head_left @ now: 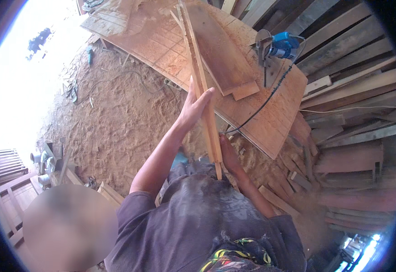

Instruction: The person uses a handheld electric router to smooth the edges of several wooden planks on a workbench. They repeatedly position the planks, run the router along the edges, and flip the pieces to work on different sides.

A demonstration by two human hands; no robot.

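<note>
Left hand: your left hand (195, 106) lies flat and open against the side of the wooden strips (202, 86), fingers stretched up along them; it steadies the bundle rather than clamping it.
Right hand: your right hand (228, 156) is closed around the lower part of the same strips, carrying their weight near the bottom end.
Wooden strips: a few long thin slats, held together on edge and nearly upright in front of your chest, their far ends running up over the board table; the two-point hold looks meant to keep them aligned.
Board table: a broad sheet of plywood (270, 122), set as a work surface and dusted with sawdust.
Planks on the board: two short flat planks (220, 54) lie on it, just right of the strips.
Saw: a blue circular saw (277, 45) rests on the far right corner of the board, its black cable (261, 106) trailing across the sheet toward you.
Floor: bare ground (116, 118) covered thick with sawdust and offcuts.
Right wall: stacked timber (356, 90), plank upon plank.
Left side: bright daylight at an open side; a slatted wooden frame (2, 163) lower left.
</note>
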